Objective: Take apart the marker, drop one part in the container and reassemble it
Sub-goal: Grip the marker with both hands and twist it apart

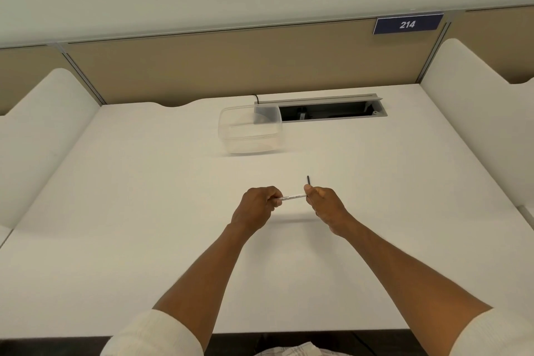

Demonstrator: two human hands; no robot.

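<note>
From the head camera, a clear plastic container (250, 129) stands on the white desk (144, 211) at about twelve o'clock from the hands, well apart from them. It is lidless, and its far right corner overlaps the near edge of a grey cable tray (332, 109) sunk into the desktop. Nothing can be made out inside the container; its floor shows only the white of the desk through the plastic.

The marker (292, 197) is a thin white barrel with small dark print along its side, held nearly level above the desk, between the two hands. The left hand (257, 206) has its fingers curled round the barrel's nine o'clock end, which is hidden inside the grip. The right hand (325, 204) meets the barrel's three o'clock end, thumb and fingers pinched together there. From the top of that pinch a short dark piece (308, 180) sticks up toward twelve o'clock, slim and almost upright; whether it is a cap or a tip cannot be told, nor whether it is joined to the barrel.

Both forearms are bare, with white sleeves (153, 332) pushed up near the elbows. Behind the desk runs a tan partition (231, 66), and at about one o'clock a blue plate (408, 24) on it reads 214. White side dividers (43, 130) flank the desk.
</note>
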